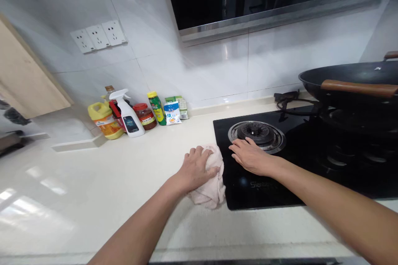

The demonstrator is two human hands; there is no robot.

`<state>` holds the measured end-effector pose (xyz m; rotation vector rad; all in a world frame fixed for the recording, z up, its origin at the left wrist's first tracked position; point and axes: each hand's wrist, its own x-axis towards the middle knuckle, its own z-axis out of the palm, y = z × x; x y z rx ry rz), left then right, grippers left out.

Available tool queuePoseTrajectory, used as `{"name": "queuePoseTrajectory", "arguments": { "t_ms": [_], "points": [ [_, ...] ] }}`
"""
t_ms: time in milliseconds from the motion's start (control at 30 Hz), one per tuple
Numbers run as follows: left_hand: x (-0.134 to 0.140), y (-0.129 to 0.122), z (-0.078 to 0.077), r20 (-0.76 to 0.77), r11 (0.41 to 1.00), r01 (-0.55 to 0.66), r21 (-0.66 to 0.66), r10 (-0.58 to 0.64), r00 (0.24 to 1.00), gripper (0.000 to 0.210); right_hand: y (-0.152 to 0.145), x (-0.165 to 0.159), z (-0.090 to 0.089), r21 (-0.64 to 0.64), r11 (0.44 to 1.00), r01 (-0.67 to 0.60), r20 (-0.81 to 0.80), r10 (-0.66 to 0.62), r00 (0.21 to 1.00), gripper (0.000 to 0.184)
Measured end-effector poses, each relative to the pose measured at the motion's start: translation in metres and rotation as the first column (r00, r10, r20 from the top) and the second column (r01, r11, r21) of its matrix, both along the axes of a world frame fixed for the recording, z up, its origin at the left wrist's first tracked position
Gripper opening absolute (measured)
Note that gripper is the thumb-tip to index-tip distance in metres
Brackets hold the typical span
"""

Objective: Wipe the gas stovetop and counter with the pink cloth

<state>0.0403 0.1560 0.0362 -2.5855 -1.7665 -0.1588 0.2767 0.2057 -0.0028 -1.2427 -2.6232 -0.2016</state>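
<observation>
A pale pink cleaning cloth [209,190] lies crumpled on the white countertop, against the left edge of the black gas stove [298,190]. My left hand [197,169] presses down on it, the fingers bent over the fabric and the thumb on its right side. Over the stove's near left part, my right hand [250,157] is stretched out with its fingers apart and nothing in them. Its fingertips are close to the round burner [256,132]; whether they touch the surface I cannot tell.
Along the wall stand a yellow jug [105,120], a white spray bottle [129,114], a red-lidded jar [145,116], a green bottle [157,109] and small packets [172,112]. A wok [354,74] with wooden handles sits at the stove's right. A range hood [258,20] hangs above.
</observation>
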Motion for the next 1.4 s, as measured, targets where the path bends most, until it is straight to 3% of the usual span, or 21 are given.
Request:
{"name": "queuePoseTrajectory", "arguments": {
  "t_ms": [500,633,733,833,967,1067,1200,1400],
  "points": [
    [-0.001,0.005,-0.004,0.026,1.0,-0.012,0.012,0.012,1.0,0.049,-0.001,0.0,0.0,-0.012,1.0,0.01,-0.014,-0.01,1.0,0.028],
    [-0.01,0.019,-0.01,0.055,0.996,-0.083,0.028,0.082,0.995,0.05,-0.001,0.0,0.0,-0.015,1.0,0.005,-0.015,-0.006,1.0,0.028],
    [-0.029,0.037,-0.012,0.066,0.979,-0.202,0.024,0.2,0.978,0.055,0.0,0.001,0.0,-0.018,1.0,-0.003,-0.011,0.003,1.0,0.029],
    [-0.056,0.054,-0.01,0.059,0.921,-0.389,0.009,0.388,0.92,0.059,0.002,0.002,-0.002,-0.015,1.0,-0.007,-0.01,0.007,1.0,0.029],
    [-0.091,0.067,-0.006,0.077,0.764,-0.646,0.004,0.643,0.762,0.064,0.003,0.002,-0.003,-0.006,1.0,-0.003,-0.023,0.003,1.0,0.029],
    [-0.103,0.07,-0.005,0.086,0.702,-0.712,0.014,0.708,0.701,0.068,0.001,0.0,-0.002,-0.001,1.0,0.004,-0.031,-0.004,1.0,0.028],
    [-0.09,0.068,-0.009,0.068,0.737,-0.674,0.046,0.671,0.738,0.065,0.001,-0.001,-0.001,0.0,1.0,0.008,-0.037,-0.008,0.999,0.025],
    [-0.034,0.046,-0.018,0.051,0.903,-0.422,0.081,0.419,0.907,0.056,0.004,0.001,-0.005,0.002,1.0,-0.006,-0.04,0.006,0.999,0.026]
  ]
}}
